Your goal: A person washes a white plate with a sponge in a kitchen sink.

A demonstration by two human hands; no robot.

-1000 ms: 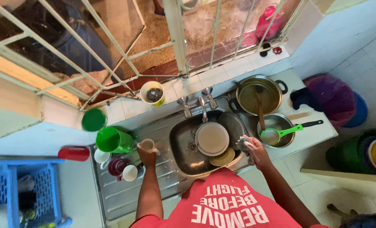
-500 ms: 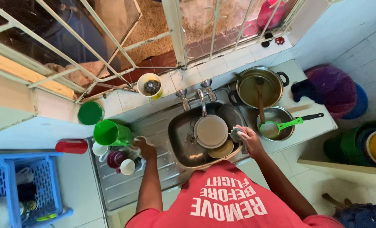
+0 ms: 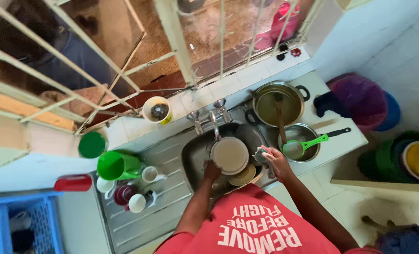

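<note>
Big picture first: the steel sink (image 3: 195,157) is where all the action sits now, and both arms have come in over the basin. The left hand (image 3: 212,170) has swung across from the draining side, away from the cups, and now has its grip closed on the near rim of the round plate (image 3: 229,155), which stands tilted in the basin just under the tap (image 3: 215,123). A second, yellowish plate (image 3: 243,176) lies below it. The right hand (image 3: 276,162) has edged in from the sink's corner, fingers wrapped round what looks like a sponge (image 3: 261,154), though it is too small to be sure, and that sits just at the plate's right edge. So the plate is steadied and the scrubbing hand has arrived. Off right on the counter (image 3: 331,146), the green ladle (image 3: 303,146) rests untouched in its small pot (image 3: 301,139).
</note>
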